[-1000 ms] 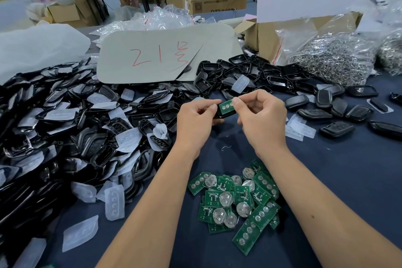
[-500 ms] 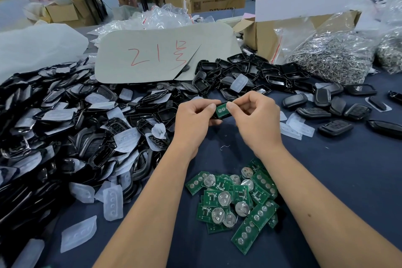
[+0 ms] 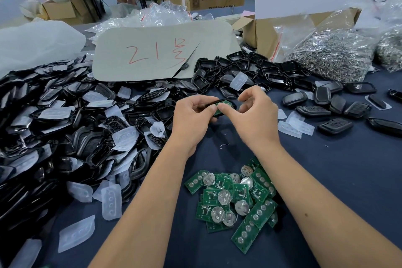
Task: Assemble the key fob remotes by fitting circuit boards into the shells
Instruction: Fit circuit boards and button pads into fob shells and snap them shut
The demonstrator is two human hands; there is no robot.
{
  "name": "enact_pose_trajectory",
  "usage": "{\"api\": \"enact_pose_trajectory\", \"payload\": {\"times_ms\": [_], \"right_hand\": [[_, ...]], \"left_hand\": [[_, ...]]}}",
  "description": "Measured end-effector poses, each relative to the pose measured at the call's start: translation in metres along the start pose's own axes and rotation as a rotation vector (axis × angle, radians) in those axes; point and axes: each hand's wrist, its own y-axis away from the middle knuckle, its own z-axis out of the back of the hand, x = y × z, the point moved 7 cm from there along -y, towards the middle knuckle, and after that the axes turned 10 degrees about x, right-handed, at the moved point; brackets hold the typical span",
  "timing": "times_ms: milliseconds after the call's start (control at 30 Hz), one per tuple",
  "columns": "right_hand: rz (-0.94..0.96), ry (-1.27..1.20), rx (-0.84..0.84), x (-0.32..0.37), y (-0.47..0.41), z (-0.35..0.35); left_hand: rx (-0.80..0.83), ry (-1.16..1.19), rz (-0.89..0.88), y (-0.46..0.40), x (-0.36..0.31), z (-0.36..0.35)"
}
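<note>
Mid-table, just above the blue cloth: left hand grips a black fob shell, fingers curled round its near-left end. Green circuit board sits in the shell's open face. Right hand has its thumb pressing down on the board, other fingers loosely curled over the shell's far-right end; can't tell whether they touch it.

Shell's long axis runs roughly left-right between both hands, so my read is the press goes straight down along the thumb, left hand bracing underneath. Looks partly seated; can't confirm it's flush, thumb hides the edge.

Spare boards pile near, closer to the right forearm. Empty shells heap left. Finished fobs far right.
</note>
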Motion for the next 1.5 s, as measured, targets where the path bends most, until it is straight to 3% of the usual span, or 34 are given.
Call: {"api": "enact_pose_trajectory", "payload": {"times_ms": [333,600,800,867,1000,1167,1333,1500], "right_hand": [[-0.052,-0.421,0.223,-0.011,-0.007,-0.012],[-0.021,-0.312,0.138,-0.010,-0.007,-0.010],[0.071,-0.375,0.129,0.013,-0.009,-0.016],[0.155,-0.315,0.132,0.035,-0.012,-0.027],[0.340,-0.033,0.137,0.095,-0.030,-0.063],[0.481,0.543,0.602,0.155,-0.061,-0.154],[0.508,0.743,0.703,0.163,-0.075,-0.209],[0.492,0.864,0.712,0.157,-0.069,-0.249]], "left_hand": [[0.026,0.000,-0.012,0.002,-0.006,-0.002],[-0.012,0.013,0.028,0.007,-0.006,0.001],[0.053,-0.166,-0.085,0.000,-0.046,0.016],[-0.021,-0.207,-0.125,0.000,-0.063,0.039],[-0.346,-0.234,-0.146,0.009,-0.079,0.100],[-0.698,-0.569,0.024,0.032,-0.071,0.171],[-0.936,-0.451,0.087,0.053,-0.052,0.200],[-1.009,-0.290,0.034,0.054,-0.049,0.198]]}}
